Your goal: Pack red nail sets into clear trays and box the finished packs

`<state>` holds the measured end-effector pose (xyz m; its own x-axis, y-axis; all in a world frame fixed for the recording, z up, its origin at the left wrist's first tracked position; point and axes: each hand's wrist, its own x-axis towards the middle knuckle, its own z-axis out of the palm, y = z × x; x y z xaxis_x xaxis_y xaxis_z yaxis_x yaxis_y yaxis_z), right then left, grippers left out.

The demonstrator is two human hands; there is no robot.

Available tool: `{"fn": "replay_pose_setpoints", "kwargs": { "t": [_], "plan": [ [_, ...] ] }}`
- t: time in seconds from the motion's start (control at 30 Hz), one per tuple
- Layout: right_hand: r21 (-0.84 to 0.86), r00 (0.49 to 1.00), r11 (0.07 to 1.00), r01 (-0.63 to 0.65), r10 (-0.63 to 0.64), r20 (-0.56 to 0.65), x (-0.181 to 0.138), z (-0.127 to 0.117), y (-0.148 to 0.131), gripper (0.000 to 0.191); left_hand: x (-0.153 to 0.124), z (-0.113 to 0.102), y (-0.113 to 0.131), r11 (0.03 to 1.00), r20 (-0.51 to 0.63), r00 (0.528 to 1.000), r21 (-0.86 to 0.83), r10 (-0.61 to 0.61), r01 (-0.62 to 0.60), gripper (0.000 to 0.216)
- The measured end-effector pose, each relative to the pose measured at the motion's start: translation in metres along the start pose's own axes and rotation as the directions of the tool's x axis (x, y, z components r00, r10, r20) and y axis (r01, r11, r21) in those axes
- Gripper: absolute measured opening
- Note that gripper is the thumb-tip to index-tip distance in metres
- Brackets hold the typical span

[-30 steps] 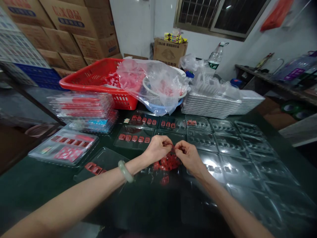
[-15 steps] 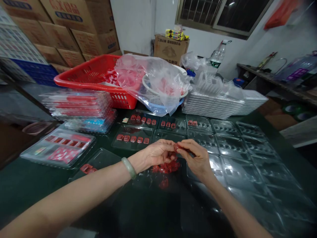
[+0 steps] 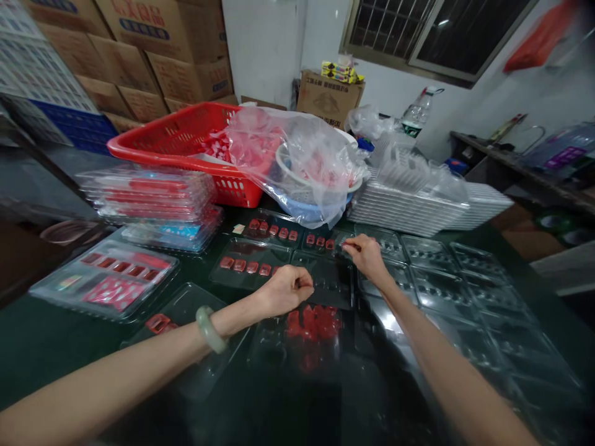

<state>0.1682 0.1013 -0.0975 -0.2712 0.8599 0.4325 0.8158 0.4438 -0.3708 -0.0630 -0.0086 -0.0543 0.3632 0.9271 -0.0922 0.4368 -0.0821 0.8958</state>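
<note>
My right hand (image 3: 365, 256) is closed in a pinch over the right end of a clear plastic tray (image 3: 343, 236), just right of three small red pieces (image 3: 320, 241) in its slots. Whatever its fingertips hold is hidden. My left hand (image 3: 287, 290), a pale green bangle on its wrist, is curled closed above another clear tray, and I cannot see what is in its fingers. Just below it lies a loose pile of red translucent pieces (image 3: 313, 322). Further left, a tray has a row of red pieces (image 3: 239, 265), partly covered by my left hand.
Clear trays (image 3: 446, 282) spread across the table's right side. Behind stand a red basket (image 3: 176, 162), a plastic bag (image 3: 320, 148) over bowls, and stacked trays (image 3: 400, 207). Filled packs (image 3: 149, 195) are piled at left, with one pack (image 3: 105, 272) in front.
My hands were together around one red piece above the pile. They have parted: the right moved forward to the tray, the left a little left. The view has shifted slightly.
</note>
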Motion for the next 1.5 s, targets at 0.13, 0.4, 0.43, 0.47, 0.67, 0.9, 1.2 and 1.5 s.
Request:
{"fn": "replay_pose_setpoints", "kwargs": {
  "t": [0.13, 0.4, 0.43, 0.47, 0.67, 0.9, 1.2, 1.5],
  "plan": [
    [-0.081, 0.995, 0.996, 0.045, -0.037, 0.096, 0.007, 0.004, -0.003, 0.015, -0.003, -0.003, -0.007, 0.995, 0.033, 0.999, 0.094, 0.028, -0.031, 0.010],
    [-0.253, 0.947, 0.965, 0.075, 0.011, 0.321, 0.022, 0.002, -0.011, 0.020, -0.011, -0.018, -0.001, 0.968, 0.086, 0.994, 0.236, 0.065, -0.084, 0.013],
    [-0.273, 0.939, 0.959, 0.075, 0.025, 0.343, 0.024, 0.002, -0.013, 0.021, -0.013, -0.021, 0.000, 0.956, 0.118, 0.991, 0.276, 0.069, -0.099, 0.015],
    [-0.293, 0.931, 0.953, 0.076, 0.038, 0.363, 0.025, 0.002, -0.015, 0.020, -0.015, -0.023, 0.001, 0.940, 0.162, 0.984, 0.317, 0.075, -0.124, 0.016],
    [-0.393, 0.917, 0.917, 0.072, 0.094, 0.388, 0.023, -0.004, -0.032, 0.020, -0.033, -0.019, -0.004, 0.830, 0.366, 0.926, 0.485, 0.093, -0.275, 0.028],
    [-0.289, 0.981, 0.957, 0.014, 0.042, 0.187, -0.003, -0.034, -0.055, 0.045, -0.032, -0.019, -0.002, 0.929, 0.211, 0.971, 0.323, 0.114, -0.179, 0.017],
    [0.433, 0.995, 0.901, 0.012, -0.053, 0.083, -0.091, -0.044, -0.134, 0.026, -0.027, -0.007, 0.015, 0.732, 0.207, 0.946, -0.600, -0.248, 0.323, 0.027],
    [0.657, 0.968, 0.711, -0.249, 0.166, 0.188, -0.094, -0.046, -0.122, 0.013, -0.021, -0.006, 0.006, 0.639, 0.264, 0.929, -0.674, -0.259, 0.370, 0.019]
  ]
}}
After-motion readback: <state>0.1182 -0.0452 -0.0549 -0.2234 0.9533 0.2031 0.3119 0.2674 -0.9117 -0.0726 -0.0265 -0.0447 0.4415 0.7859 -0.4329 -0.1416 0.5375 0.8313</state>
